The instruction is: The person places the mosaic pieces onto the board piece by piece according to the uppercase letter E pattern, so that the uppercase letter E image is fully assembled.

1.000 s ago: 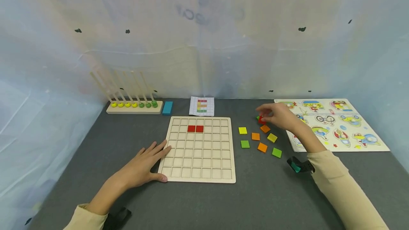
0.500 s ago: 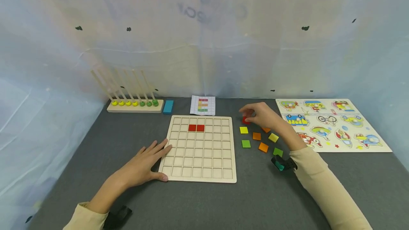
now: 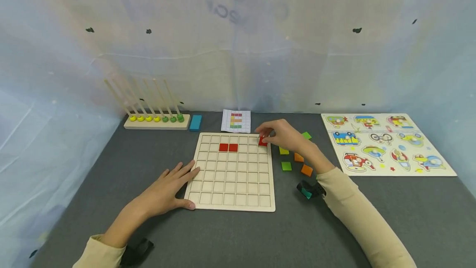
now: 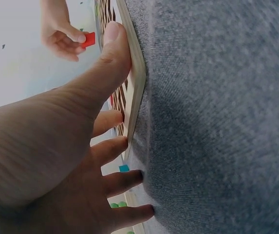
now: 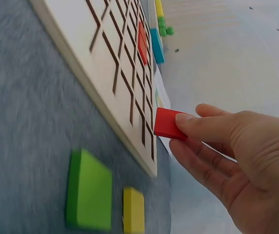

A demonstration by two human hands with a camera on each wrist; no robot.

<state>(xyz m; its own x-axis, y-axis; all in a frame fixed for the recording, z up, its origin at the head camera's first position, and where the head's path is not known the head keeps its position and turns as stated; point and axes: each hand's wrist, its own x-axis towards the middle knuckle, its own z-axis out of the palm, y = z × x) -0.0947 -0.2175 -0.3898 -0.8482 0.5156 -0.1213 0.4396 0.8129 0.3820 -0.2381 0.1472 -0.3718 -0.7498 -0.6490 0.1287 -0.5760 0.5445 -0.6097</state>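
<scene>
Head view: the left hand (image 3: pixel 163 189) rests at the left edge of the grid board (image 3: pixel 234 177), fingers spread, grasping nothing. The right hand (image 3: pixel 284 135) pinches a red tile (image 3: pixel 262 142) over the board's far right corner. Two further red tiles (image 3: pixel 233 148) sit side by side in the second row from the far edge, third and fourth cells from the left. Green tiles (image 3: pixel 286 166) and orange tiles (image 3: pixel 306 171) lie to the right. A printed card (image 3: pixel 241 122) lies beyond the far edge.

Left wrist view: the left thumb overlaps the board's rim; the fingers are extended and apart.

Right wrist view: thumb and fingers grip the red tile, raised above the board surface.
</scene>
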